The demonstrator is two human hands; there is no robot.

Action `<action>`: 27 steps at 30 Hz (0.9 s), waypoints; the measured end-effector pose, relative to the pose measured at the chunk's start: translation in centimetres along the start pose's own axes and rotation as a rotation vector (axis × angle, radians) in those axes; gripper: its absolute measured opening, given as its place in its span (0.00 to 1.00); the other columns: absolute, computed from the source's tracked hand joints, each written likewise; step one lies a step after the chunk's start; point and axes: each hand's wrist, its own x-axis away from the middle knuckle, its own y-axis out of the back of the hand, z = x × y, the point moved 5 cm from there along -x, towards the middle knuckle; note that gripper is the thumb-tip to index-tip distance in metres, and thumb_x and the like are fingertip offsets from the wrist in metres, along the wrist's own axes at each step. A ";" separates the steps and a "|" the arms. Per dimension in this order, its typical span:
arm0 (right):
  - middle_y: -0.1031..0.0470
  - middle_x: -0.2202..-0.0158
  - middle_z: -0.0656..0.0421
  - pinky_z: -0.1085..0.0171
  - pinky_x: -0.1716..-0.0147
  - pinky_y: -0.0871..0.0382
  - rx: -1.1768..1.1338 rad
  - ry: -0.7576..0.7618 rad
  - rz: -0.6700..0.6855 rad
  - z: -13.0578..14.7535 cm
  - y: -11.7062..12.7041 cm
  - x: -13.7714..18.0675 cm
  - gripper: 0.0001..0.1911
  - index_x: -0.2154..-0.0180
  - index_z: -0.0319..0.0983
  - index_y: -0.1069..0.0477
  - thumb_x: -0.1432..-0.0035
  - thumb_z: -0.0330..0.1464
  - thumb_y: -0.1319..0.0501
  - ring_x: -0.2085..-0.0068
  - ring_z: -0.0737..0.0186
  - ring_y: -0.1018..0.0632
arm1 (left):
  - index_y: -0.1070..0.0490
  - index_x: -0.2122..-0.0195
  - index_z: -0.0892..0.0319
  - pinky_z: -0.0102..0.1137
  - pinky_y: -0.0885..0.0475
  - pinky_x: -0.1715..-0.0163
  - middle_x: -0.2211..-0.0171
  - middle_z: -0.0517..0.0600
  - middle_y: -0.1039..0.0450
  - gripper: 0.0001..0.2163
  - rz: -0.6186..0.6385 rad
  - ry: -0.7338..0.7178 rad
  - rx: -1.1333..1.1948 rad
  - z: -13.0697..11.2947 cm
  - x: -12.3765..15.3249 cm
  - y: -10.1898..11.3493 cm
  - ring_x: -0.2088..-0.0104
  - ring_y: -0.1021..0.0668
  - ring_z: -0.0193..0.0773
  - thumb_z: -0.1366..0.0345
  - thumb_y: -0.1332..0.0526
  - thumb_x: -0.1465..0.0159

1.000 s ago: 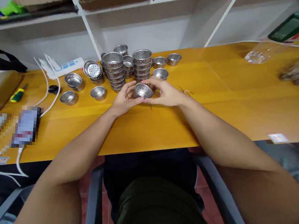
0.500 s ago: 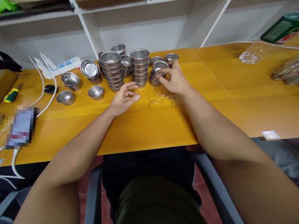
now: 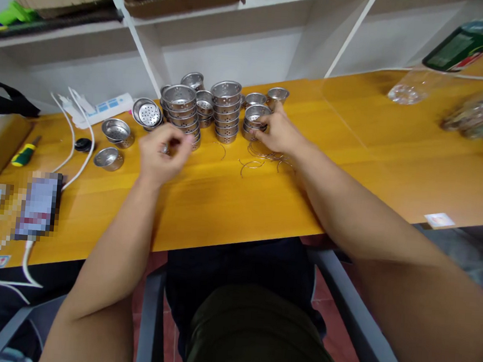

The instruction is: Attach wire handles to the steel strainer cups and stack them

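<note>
My left hand is curled over a small perforated metal cup. Only a bit of the cup shows between thumb and fingers, and the hand is slightly blurred. My right hand grips a perforated metal cup at its right side, thumb in front. That cup sits on top of another one in a short stack. Between the hands rise two taller cup stacks, the left stack partly behind my left hand, the right stack beside it. Thin wire rings lie below my right hand.
Loose cups stand at the left, near a screwdriver, a phone with white cables and a power strip. A plastic bottle lies at the back right. White shelving runs along the table's far edge.
My left hand has moved left, from in front of the right tall stack to the small single cup, and its fingers have curled. My right hand has stayed at the short stack.
</note>
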 end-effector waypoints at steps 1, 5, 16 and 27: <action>0.29 0.25 0.36 0.31 0.12 0.33 0.006 -0.007 0.001 0.2 0.1 0.0 0.17 0.43 0.33 0.09 0.25 0.38 0.22 0.22 0.23 0.21 | 0.25 0.65 0.52 0.39 0.29 0.66 0.70 0.44 0.22 0.21 -0.098 0.044 -0.061 1.4 -0.3 2.1 0.69 0.24 0.35 0.44 0.28 0.20; 0.30 0.24 0.36 0.30 0.13 0.33 0.011 -0.028 0.032 1.0 0.5 0.0 0.16 0.42 0.34 0.09 0.23 0.38 0.23 0.21 0.21 0.23 | 0.24 0.61 0.54 0.40 0.34 0.65 0.66 0.44 0.19 0.25 -0.268 0.297 -0.212 7.5 -0.5 8.6 0.67 0.24 0.33 0.37 0.22 0.30; 0.26 0.28 0.36 0.33 0.16 0.28 -0.020 0.004 -0.031 1.0 -0.1 0.8 0.11 0.46 0.38 0.12 0.24 0.37 0.25 0.23 0.28 0.22 | 0.23 0.43 0.55 0.56 0.15 0.33 0.44 0.58 0.13 0.44 0.442 0.911 -0.451 10.8 3.2 7.3 0.39 0.11 0.65 0.40 0.07 0.53; 0.24 0.24 0.40 0.21 0.23 0.22 -0.141 0.182 -0.286 5.6 3.8 2.8 0.33 0.29 0.49 0.16 0.17 0.62 0.36 0.24 0.22 0.23 | 0.30 0.34 0.45 0.48 0.11 0.49 0.43 0.51 0.17 0.49 0.261 0.070 0.187 4.0 0.5 4.4 0.48 0.12 0.49 0.34 0.08 0.48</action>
